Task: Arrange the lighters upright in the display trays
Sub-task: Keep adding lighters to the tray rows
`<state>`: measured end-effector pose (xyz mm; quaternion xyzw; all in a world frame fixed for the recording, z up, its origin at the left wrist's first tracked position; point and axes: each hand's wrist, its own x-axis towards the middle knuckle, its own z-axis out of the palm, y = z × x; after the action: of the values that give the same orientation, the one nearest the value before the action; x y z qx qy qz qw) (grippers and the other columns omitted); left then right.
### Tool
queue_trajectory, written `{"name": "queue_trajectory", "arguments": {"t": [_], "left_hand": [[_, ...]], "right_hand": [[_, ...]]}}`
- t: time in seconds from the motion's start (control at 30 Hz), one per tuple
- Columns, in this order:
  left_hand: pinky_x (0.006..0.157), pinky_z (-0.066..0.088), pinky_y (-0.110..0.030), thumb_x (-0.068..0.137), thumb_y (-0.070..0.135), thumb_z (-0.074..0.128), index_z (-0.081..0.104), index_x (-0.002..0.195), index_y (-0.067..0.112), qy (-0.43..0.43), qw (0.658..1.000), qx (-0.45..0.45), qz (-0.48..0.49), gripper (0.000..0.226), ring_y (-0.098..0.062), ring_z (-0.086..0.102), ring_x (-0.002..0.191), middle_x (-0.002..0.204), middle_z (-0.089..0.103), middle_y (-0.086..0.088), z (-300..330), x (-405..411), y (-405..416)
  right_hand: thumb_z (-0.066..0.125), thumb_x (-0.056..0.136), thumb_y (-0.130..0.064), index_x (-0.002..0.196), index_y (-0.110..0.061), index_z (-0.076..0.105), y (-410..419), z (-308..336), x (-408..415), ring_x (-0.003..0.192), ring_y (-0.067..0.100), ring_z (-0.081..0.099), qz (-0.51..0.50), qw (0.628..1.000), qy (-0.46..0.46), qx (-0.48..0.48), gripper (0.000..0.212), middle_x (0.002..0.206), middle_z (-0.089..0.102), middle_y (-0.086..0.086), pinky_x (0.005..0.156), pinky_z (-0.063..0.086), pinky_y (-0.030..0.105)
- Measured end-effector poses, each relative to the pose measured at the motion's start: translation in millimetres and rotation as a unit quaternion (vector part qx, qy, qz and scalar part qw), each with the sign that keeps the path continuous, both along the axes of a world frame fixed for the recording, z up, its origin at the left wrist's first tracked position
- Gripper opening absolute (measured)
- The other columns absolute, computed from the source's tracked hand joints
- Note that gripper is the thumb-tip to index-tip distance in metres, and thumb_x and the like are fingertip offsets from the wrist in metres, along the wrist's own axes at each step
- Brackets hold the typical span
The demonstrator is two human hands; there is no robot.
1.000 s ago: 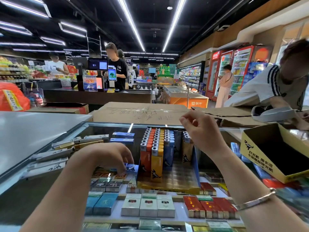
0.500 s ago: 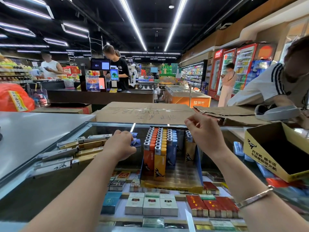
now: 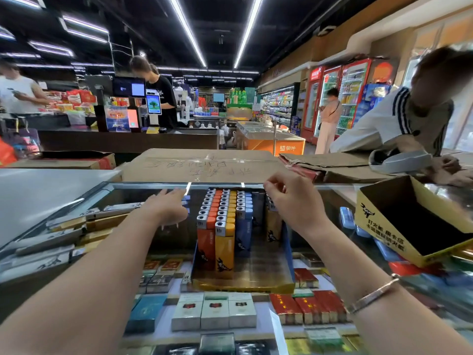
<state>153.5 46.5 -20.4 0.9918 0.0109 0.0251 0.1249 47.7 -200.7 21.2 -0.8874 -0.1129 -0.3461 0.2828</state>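
At frame centre, rows of lighters already stood upright in the tray, its right side unfilled. My left hand reached flat-fingered; my right hand curled, grip unclear.

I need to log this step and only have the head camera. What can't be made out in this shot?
1. Whether the left hand holds a blue lighter: the hand covers most of it.
2. What the right hand pinches: its own fingers hide it.
3. The lighters right of the blue row: partly behind the right hand.
4. The yellow box: cut off by the right edge, its inside dark.
5. Print on the cigarette packs: too blurred to read.
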Motion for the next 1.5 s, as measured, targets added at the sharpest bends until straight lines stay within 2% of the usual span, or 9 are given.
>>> {"name": "queue_trajectory", "arguments": {"t": [0.23, 0.5, 0.7, 0.87, 0.93, 1.1, 1.27, 1.37, 1.5], "left_hand": [[0.109, 0.020, -0.050, 0.090, 0.043, 0.049, 0.025, 0.145, 0.026, 0.033, 0.998, 0.052, 0.004, 0.063, -0.031, 0.018, 0.139, 0.152, 0.023, -0.005, 3, 0, 0], [0.097, 0.039, -0.048, 0.083, 0.047, 0.057, 0.039, 0.135, 0.023, 0.057, 0.997, 0.044, 0.015, 0.060, -0.033, 0.036, 0.123, 0.137, 0.037, -0.012, 6, -19, -11], [0.065, 0.043, -0.028, 0.084, 0.028, 0.060, 0.059, 0.103, 0.017, 0.040, 0.998, -0.044, 0.001, 0.022, -0.013, 0.057, 0.084, 0.093, 0.062, 0.000, 7, -31, -13], [0.078, 0.053, -0.037, 0.071, 0.017, 0.072, 0.057, 0.094, 0.018, 0.052, 0.991, -0.126, 0.017, 0.028, -0.018, 0.060, 0.084, 0.091, 0.062, -0.004, 9, -49, -1], [0.069, 0.053, -0.033, 0.068, 0.014, 0.076, 0.056, 0.090, 0.017, 0.035, 0.983, -0.179, 0.016, 0.030, -0.018, 0.061, 0.080, 0.089, 0.062, -0.005, 11, -58, 4], [0.052, 0.044, -0.022, 0.071, 0.018, 0.077, 0.052, 0.099, 0.020, -0.069, 0.924, -0.376, -0.016, 0.038, -0.013, 0.059, 0.075, 0.091, 0.057, 0.000, 34, -84, 4], [0.044, 0.045, -0.012, 0.074, 0.012, 0.071, 0.049, 0.120, 0.037, -0.160, 0.777, -0.588, -0.158, 0.057, -0.004, 0.064, 0.057, 0.097, 0.062, -0.006, 65, -120, -22], [0.048, 0.046, -0.012, 0.073, 0.011, 0.068, 0.051, 0.111, 0.041, -0.212, 0.727, -0.617, -0.213, 0.051, 0.000, 0.063, 0.057, 0.090, 0.064, 0.002, 75, -134, -41], [0.058, 0.048, -0.012, 0.073, 0.012, 0.068, 0.046, 0.118, 0.038, -0.273, 0.711, -0.597, -0.252, 0.056, 0.003, 0.060, 0.062, 0.086, 0.065, 0.013, 72, -142, -60]], "right_hand": [[0.055, 0.092, -0.025, 0.090, -0.016, 0.067, 0, 0, 1, 0.072, 0.009, 0.053, -0.006, 1.000, 0.001, -0.019, 0.015, 0.080, 0.059, -0.006, 0.053, 0.031, 0.015], [0.054, 0.093, -0.025, 0.094, -0.013, 0.068, 1, 0, 1, 0.078, 0.014, 0.056, -0.003, 1.000, 0.008, -0.029, 0.018, 0.087, 0.062, -0.001, 0.063, 0.037, 0.025], [0.054, 0.093, -0.025, 0.094, -0.012, 0.068, 1, 0, -1, 0.080, 0.017, 0.057, -0.004, 0.999, 0.017, -0.032, 0.019, 0.088, 0.063, 0.001, 0.064, 0.038, 0.026], [0.053, 0.093, -0.025, 0.096, -0.012, 0.067, 2, 2, -4, 0.084, 0.020, 0.059, 0.002, 0.999, 0.028, -0.033, 0.020, 0.092, 0.064, 0.003, 0.072, 0.048, 0.035], [0.053, 0.093, -0.025, 0.095, -0.012, 0.067, 2, 3, -4, 0.084, 0.020, 0.059, 0.003, 0.999, 0.030, -0.031, 0.019, 0.091, 0.064, 0.002, 0.073, 0.049, 0.037], [0.054, 0.093, -0.025, 0.091, -0.014, 0.066, 2, 4, -5, 0.079, 0.019, 0.058, -0.003, 0.999, 0.027, -0.018, 0.017, 0.085, 0.063, 0.001, 0.065, 0.045, 0.031], [0.059, 0.090, -0.019, 0.089, -0.011, 0.067, 9, 10, -11, 0.074, 0.016, 0.059, 0.036, 0.999, -0.033, -0.002, 0.012, 0.082, 0.067, 0.003, 0.068, 0.051, 0.033], [0.065, 0.085, -0.014, 0.086, -0.011, 0.067, 20, 18, -21, 0.068, 0.008, 0.056, 0.140, 0.988, -0.061, 0.023, 0.004, 0.077, 0.064, -0.001, 0.064, 0.046, 0.020], [0.071, 0.079, -0.027, 0.094, -0.017, 0.063, 35, 18, -35, 0.071, 0.004, 0.059, 0.246, 0.968, -0.006, 0.048, 0.019, 0.077, 0.062, -0.010, 0.066, 0.048, 0.015]]}}
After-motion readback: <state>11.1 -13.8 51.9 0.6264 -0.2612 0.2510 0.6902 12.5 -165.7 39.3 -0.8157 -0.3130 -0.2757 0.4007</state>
